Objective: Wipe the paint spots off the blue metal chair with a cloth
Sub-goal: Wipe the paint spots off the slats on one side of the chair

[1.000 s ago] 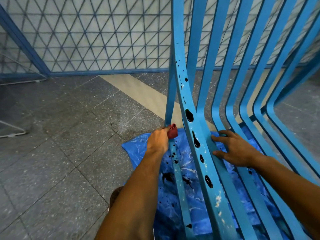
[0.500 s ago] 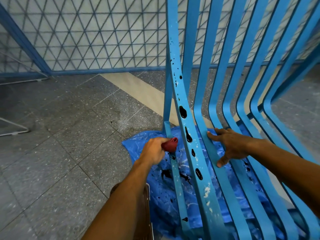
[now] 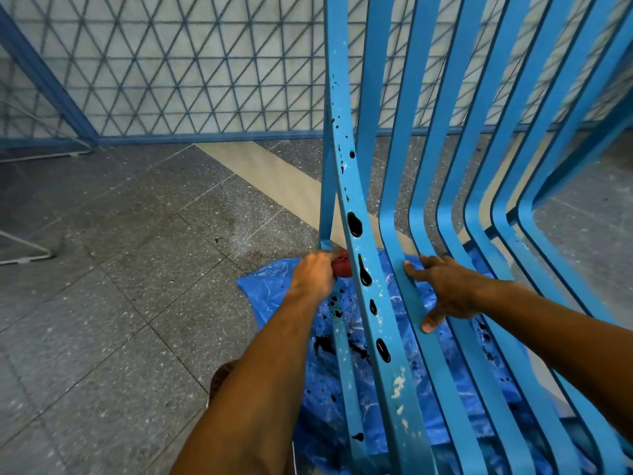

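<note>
Fingers (image 3: 325, 259) of the left hand (image 3: 315, 275) are curled tight round a wadded red cloth (image 3: 342, 267), which sits against the thin outer bar (image 3: 326, 217) of the blue chair (image 3: 442, 378). From the cloth, the nearest of the black paint spots (image 3: 364, 274) lies at 3 o'clock, just beside it, on the first broad slat (image 3: 400, 371). The other spots string along that slat's length: one large drop at 1 o'clock from the cloth and two more toward 5 o'clock. A wiping stroke would therefore, I judge, run along the slat rather than across it. The right hand (image 3: 452, 293) lies flat on the next slat, fingers spread and holding nothing, at 3 o'clock from the spots. The left hand is the nearer. A blue plastic sheet (image 3: 274, 286) covers the floor (image 3: 120, 269) beneath.
</note>
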`<state>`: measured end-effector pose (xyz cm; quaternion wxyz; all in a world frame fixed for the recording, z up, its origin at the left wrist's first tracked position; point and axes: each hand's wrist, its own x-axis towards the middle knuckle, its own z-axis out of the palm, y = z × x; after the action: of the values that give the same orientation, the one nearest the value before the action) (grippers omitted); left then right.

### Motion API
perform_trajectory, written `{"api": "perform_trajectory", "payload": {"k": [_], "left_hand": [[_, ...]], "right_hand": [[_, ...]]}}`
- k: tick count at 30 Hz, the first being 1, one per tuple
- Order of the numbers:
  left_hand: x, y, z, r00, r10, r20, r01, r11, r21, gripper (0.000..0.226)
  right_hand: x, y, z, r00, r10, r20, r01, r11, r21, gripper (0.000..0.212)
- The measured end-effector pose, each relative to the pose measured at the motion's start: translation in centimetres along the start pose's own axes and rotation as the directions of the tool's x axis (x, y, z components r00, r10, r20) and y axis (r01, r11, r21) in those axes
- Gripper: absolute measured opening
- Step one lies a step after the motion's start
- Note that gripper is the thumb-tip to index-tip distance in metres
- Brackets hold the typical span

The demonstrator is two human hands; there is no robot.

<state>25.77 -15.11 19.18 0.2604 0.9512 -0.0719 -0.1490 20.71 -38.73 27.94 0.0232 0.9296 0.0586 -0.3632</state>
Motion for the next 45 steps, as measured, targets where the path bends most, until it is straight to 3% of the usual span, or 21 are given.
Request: {"api": "perform_trajectory", "payload": {"k": [5,9,13,16,19,25,29,35,39,45], "left_hand": [[-2.4,-0.6,0.0,0.997,0.073,0.037,-0.074,0.997,0.033,0.028],[-4.2,-1.9,1.5,0.993,0.118,0.027,-0.117,0.992,-0.044,0.035],[-4.2,-2.6,1.4,0.998,0.056,0.033,-0.051,0.989,-0.138,0.050],[-3.0,-2.5,1.2,0.998,-0.005,-0.055,-0.006,0.983,-0.186,0.053],[-2.1,-1.8,1.0,0.993,-0.032,-0.112,0.015,0.988,-0.154,0.037],[-2.0,-1.2,1.2,0.999,0.047,-0.024,-0.048,0.998,-0.044,0.021],[-3.5,-2.2,1.8,0.991,0.134,0.014,-0.134,0.991,0.023,0.036],[-6.3,-3.8,3.9,0.981,0.193,0.003,-0.193,0.981,-0.009,0.056],[-6.7,-4.1,3.5,0.973,0.220,0.068,-0.220,0.975,0.002,0.045],[-4.8,-2.6,2.5,0.990,0.076,-0.115,-0.086,0.993,-0.083,0.039]], "right_hand": [[0.1,0.1,0.0,1.000,-0.007,-0.001,0.006,1.000,-0.007,0.130],[0.0,0.0,0.0,1.000,-0.003,0.004,0.003,1.000,-0.002,0.129],[-0.1,-0.2,-0.1,1.000,0.006,0.009,-0.006,1.000,-0.011,0.129],[0.0,-0.2,0.0,1.000,0.010,0.009,-0.010,1.000,-0.012,0.128],[0.1,-0.2,0.1,1.000,0.009,0.007,-0.009,1.000,-0.010,0.128],[0.1,-0.2,0.0,1.000,0.010,0.004,-0.010,1.000,-0.013,0.128],[0.2,-0.3,0.0,1.000,0.016,0.003,-0.016,0.999,-0.034,0.128],[0.2,-0.5,-0.1,1.000,0.017,0.002,-0.017,0.999,-0.047,0.129],[0.2,-0.6,0.0,1.000,0.016,-0.008,-0.017,0.998,-0.053,0.129],[0.2,-0.5,0.1,1.000,0.018,-0.025,-0.019,0.999,-0.041,0.129]]}}
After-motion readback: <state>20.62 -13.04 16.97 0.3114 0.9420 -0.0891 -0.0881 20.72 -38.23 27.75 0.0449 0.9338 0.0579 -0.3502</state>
